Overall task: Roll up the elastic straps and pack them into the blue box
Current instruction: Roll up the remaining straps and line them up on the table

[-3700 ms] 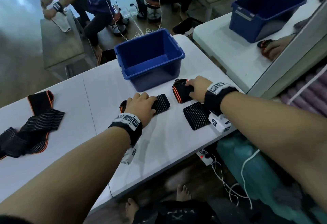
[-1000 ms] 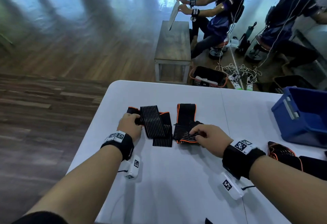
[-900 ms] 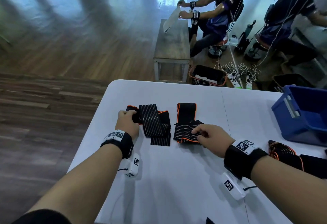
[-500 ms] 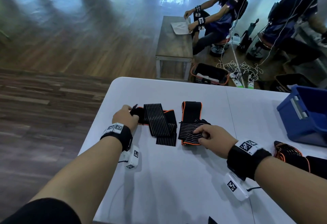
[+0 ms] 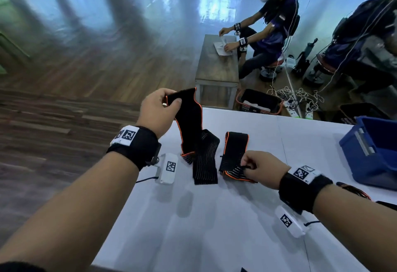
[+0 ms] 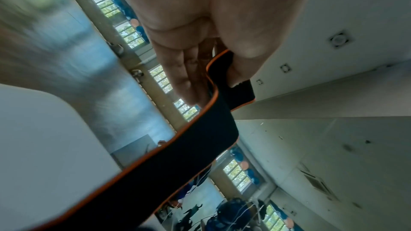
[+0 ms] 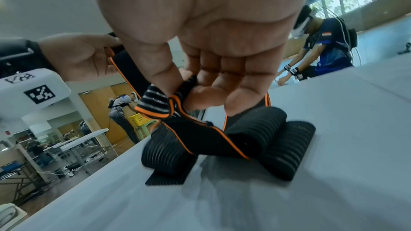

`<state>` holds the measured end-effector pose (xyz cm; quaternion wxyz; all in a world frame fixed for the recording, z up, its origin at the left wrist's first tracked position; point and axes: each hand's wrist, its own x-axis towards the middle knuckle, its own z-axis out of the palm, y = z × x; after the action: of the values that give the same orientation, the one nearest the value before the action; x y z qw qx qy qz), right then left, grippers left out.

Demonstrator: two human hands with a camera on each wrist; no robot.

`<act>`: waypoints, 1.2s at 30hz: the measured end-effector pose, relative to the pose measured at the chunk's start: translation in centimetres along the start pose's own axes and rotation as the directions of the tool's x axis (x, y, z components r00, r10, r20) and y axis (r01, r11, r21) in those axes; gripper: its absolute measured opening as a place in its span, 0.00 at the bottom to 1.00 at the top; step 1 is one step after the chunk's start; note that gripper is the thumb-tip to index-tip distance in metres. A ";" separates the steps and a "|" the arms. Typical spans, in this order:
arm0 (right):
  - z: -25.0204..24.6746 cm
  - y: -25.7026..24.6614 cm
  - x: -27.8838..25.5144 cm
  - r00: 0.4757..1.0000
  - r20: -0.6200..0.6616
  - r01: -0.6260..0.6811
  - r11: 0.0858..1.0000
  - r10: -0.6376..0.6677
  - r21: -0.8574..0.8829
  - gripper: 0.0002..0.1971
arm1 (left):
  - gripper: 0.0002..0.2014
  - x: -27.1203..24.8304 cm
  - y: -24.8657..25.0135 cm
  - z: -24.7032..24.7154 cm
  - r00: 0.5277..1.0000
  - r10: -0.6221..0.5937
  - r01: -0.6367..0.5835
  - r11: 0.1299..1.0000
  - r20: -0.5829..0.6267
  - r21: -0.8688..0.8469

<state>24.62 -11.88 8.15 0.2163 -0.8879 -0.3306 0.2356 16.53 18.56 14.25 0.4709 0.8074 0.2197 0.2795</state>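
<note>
A black elastic strap with orange edging (image 5: 190, 125) hangs from my left hand (image 5: 160, 110), which pinches its upper end above the far left of the white table (image 5: 214, 218); its lower part still lies folded on the table. The left wrist view shows thumb and fingers (image 6: 242, 62) clamped on that strap (image 6: 177, 161). My right hand (image 5: 261, 167) pinches the near end of a second strap (image 5: 234, 155) lying on the table; the right wrist view shows that striped end (image 7: 160, 106) between thumb and fingers. The blue box (image 5: 373, 151) stands at the right edge.
Another rolled strap (image 5: 354, 190) lies beside the blue box at the right. Beyond the table stand a wooden bench (image 5: 217, 65), a basket (image 5: 257, 100) and cables on the floor. Another person (image 5: 272, 26) sits there. The table's left edge drops to wooden floor.
My left hand has lifted one end of the left strap off the table, so it now hangs unfolded. My right hand stays pinching the second strap's near end.
</note>
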 end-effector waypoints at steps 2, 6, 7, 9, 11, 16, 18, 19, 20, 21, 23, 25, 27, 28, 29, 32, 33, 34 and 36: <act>-1.5 -0.4 -0.3 1.000 0.000 0.019 0.999 -0.019 -0.032 0.08 | 0.05 0.4 1.9 0.1 0.999 0.046 -0.046 0.999 -0.014 0.007; -5.7 -1.7 -1.5 0.991 -0.097 0.084 0.994 -0.090 -0.069 0.05 | 0.11 0.7 5.3 0.6 0.990 0.110 -0.111 0.994 -0.085 -0.011; -6.9 -2.0 -2.0 0.985 -0.130 0.103 0.993 -0.110 -0.064 0.05 | 0.12 0.7 6.2 0.6 0.985 0.127 -0.128 0.992 -0.113 -0.001; -9.3 -2.7 -3.2 0.972 -0.186 0.139 0.990 -0.143 -0.037 0.05 | 0.13 0.4 8.2 0.8 0.974 0.169 -0.167 0.986 -0.152 0.025; -11.5 -3.2 -4.7 0.957 -0.242 0.163 0.987 -0.158 0.002 0.05 | 0.13 0.1 9.9 1.1 0.963 0.202 -0.199 0.979 -0.177 0.039; -15.3 -3.2 -8.8 0.928 -0.326 0.246 0.953 -0.178 0.179 0.04 | 0.15 -0.5 12.7 3.1 0.974 0.203 -0.206 0.978 -0.103 -0.026; -15.6 -2.5 -9.9 0.933 -0.322 0.254 0.925 -0.158 0.282 0.03 | 0.16 -1.3 13.7 4.2 0.970 0.233 -0.236 0.971 -0.064 -0.046; -15.4 -2.0 -10.3 0.938 -0.315 0.249 0.915 -0.146 0.316 0.03 | 0.16 -1.8 14.1 4.9 0.967 0.249 -0.251 0.967 -0.048 -0.043; -14.9 -1.2 -10.5 0.943 -0.304 0.240 0.912 -0.137 0.333 0.03 | 0.16 -2.3 14.4 5.4 0.964 0.265 -0.266 0.963 -0.036 -0.039; -14.3 -0.5 -10.7 0.950 -0.284 0.227 0.914 -0.131 0.335 0.04 | 0.16 -2.8 14.6 6.0 0.963 0.268 -0.269 0.963 -0.025 -0.031; -12.4 1.2 -10.8 0.973 -0.193 0.178 0.937 -0.123 0.299 0.04 | 0.15 -3.5 14.5 7.0 0.969 0.247 -0.247 0.969 -0.001 0.006; -9.9 2.7 -10.9 0.993 -0.026 0.114 0.971 -0.111 0.210 0.03 | 0.14 -4.0 14.1 7.8 0.977 0.210 -0.211 0.976 0.029 0.046; -7.3 3.8 -11.2 0.981 0.176 0.057 0.990 -0.080 0.128 0.03 | 0.12 -4.5 13.7 8.1 0.979 0.194 -0.200 0.975 0.063 0.101; -6.0 4.3 -11.3 0.962 0.266 0.045 0.995 -0.066 0.086 0.04 | 0.12 -4.7 13.5 8.2 0.979 0.190 -0.198 0.972 0.072 0.125; -5.1 4.6 -11.3 0.943 0.328 0.054 0.998 -0.058 0.023 0.04 | 0.12 -4.9 13.2 8.2 0.980 0.185 -0.194 0.971 0.074 0.142; -3.9 5.0 -9.9 0.936 0.351 0.096 0.984 -0.037 -0.151 0.08 | 0.12 -5.4 12.6 7.7 0.984 0.171 -0.177 0.970 0.055 0.166; -3.7 5.0 -9.1 0.951 0.307 0.097 0.980 -0.040 -0.172 0.09 | 0.12 -5.5 12.4 7.5 0.985 0.164 -0.170 0.971 0.048 0.169; -3.6 5.0 -8.0 0.968 0.248 0.089 0.980 -0.043 -0.177 0.09 | 0.12 -5.6 12.0 7.2 0.987 0.157 -0.161 0.972 0.038 0.172; -3.2 5.2 -5.6 0.991 0.136 0.023 0.988 -0.002 -0.153 0.11 | 0.12 -5.7 11.2 6.6 0.990 0.141 -0.142 0.975 0.020 0.169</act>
<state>25.18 -20.01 9.47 0.1254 -0.8818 -0.3673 0.2679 17.60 5.67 20.12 0.3801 0.8592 0.1829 0.2895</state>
